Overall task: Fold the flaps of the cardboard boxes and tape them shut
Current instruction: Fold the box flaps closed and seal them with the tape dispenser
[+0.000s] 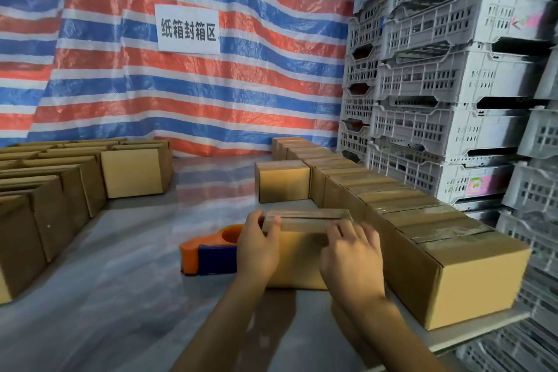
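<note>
A small cardboard box [302, 254] stands on the table in front of me, its flaps folded down with clear tape along the top seam. My left hand [256, 246] grips the box's left end, thumb over the top edge. My right hand [351, 254] lies over the box's right front, fingers spread and pressing on the tape at the top edge. An orange and blue tape dispenser [211, 251] lies on the table just left of the box, behind my left hand.
A row of taped boxes [422, 220] runs along the right side, one more [282, 183] behind the box. Open-flapped boxes [60, 184] crowd the left. Grey plastic crates [453, 84] are stacked at right. A striped tarp with a paper sign [187, 29] hangs behind.
</note>
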